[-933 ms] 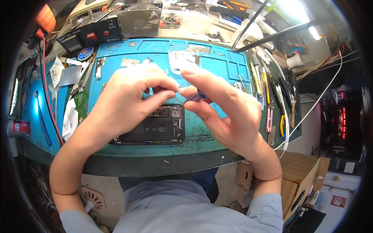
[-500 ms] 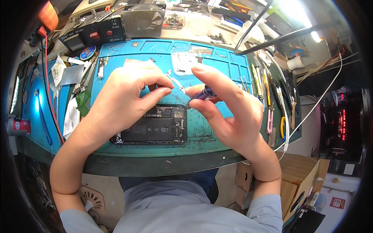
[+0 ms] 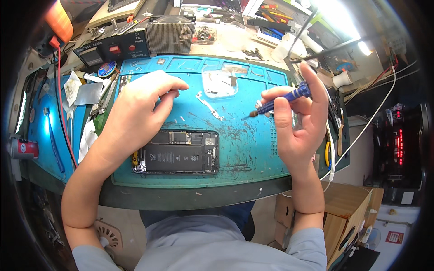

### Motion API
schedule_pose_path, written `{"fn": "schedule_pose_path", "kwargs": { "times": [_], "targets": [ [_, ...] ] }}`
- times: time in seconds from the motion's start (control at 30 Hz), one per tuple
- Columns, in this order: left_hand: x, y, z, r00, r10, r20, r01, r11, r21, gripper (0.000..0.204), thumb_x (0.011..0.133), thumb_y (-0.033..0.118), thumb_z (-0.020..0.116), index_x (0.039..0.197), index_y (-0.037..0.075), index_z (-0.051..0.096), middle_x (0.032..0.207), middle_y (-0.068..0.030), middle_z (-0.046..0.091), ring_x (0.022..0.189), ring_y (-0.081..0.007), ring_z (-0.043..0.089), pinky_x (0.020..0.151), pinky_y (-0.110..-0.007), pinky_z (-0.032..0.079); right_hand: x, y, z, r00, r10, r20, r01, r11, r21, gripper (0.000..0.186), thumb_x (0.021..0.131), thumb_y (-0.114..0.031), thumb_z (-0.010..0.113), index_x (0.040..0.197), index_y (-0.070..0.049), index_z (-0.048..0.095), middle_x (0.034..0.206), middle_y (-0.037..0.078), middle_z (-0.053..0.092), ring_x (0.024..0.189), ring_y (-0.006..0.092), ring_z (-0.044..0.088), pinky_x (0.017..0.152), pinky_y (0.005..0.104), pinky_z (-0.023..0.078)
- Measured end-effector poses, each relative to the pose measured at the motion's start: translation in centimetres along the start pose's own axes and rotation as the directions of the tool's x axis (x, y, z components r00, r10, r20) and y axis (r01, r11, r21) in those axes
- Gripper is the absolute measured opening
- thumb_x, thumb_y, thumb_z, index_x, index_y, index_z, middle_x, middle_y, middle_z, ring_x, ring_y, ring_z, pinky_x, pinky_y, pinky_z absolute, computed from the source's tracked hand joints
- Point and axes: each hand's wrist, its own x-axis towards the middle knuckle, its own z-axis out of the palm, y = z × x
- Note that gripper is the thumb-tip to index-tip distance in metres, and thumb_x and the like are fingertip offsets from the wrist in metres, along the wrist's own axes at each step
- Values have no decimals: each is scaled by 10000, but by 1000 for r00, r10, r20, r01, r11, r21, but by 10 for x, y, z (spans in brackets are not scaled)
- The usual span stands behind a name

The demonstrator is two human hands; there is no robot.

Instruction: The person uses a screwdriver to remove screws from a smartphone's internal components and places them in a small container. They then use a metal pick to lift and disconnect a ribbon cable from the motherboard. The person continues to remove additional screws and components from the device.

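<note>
My left hand (image 3: 138,108) hovers above the upper left of an opened black phone (image 3: 175,155), its fingers curled in toward the thumb; what they hold, if anything, is hidden. At the right, my right hand (image 3: 302,119) grips a blue precision screwdriver (image 3: 282,100) between thumb and fingers, index finger raised, with the bit angled down-left over the mat. The phone lies with its battery and inner parts exposed on the blue repair mat (image 3: 244,153). Between my hands lie a small pale strip-like part (image 3: 209,107) and, farther back, a clear tray (image 3: 219,83) with small parts in it.
A black power supply (image 3: 106,54), a metal heatsink (image 3: 170,38) and a small parts box (image 3: 205,32) line the back. Tools and a metal plate (image 3: 89,93) lie at the left. A white spool (image 3: 341,80), a lamp arm, white cables (image 3: 364,124) and more tools are at the right.
My right hand has moved right and turned, lifting the screwdriver away from the phone into fuller view. My left hand has shifted slightly left, uncovering more of the mat and the pale part.
</note>
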Motion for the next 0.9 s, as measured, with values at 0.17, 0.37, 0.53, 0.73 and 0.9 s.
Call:
{"fn": "schedule_pose_path", "kwargs": {
  "times": [0.17,0.37,0.53,0.73,0.9],
  "targets": [
    [2,1,-7,997,-46,-61,45,999,-23,173,999,19,654,1153,24,733,932,-60,718,701,-124,633,636,-282,498,4,-21,-1,862,432,263,-365,891,-268,549,913,-23,733,1436,-76,574,668,14,613,581,92,630,574,276,519],
    [9,12,-25,961,-272,-53,263,955,-139,168,1043,57,604,1127,2,738,774,-79,696,673,-155,652,634,-307,504,-10,0,-5,877,318,360,3,747,-665,323,937,-252,764,1209,-114,657,748,66,673,652,279,686,594,382,545],
    [7,-14,-27,973,-93,-210,87,995,-38,220,1011,-42,510,1114,-15,703,836,-115,685,728,-180,657,660,-325,508,-4,0,-3,945,214,248,25,707,-706,167,940,-210,759,1066,-112,707,897,72,674,766,264,696,662,373,551],
    [7,4,-31,951,-292,-105,264,939,-222,212,999,96,661,1194,17,691,923,-99,703,691,-169,639,649,-331,509,30,12,20,903,114,415,119,860,-496,165,942,-242,766,1023,-107,721,958,90,688,886,290,705,781,394,557],
    [2,-5,-24,967,-140,-214,136,990,-36,362,974,139,728,1313,31,660,968,-75,725,668,-185,643,640,-345,529,62,17,48,748,379,544,71,769,-635,272,919,-354,789,1044,-126,709,1000,92,712,997,293,689,874,421,534]
  ]
}}
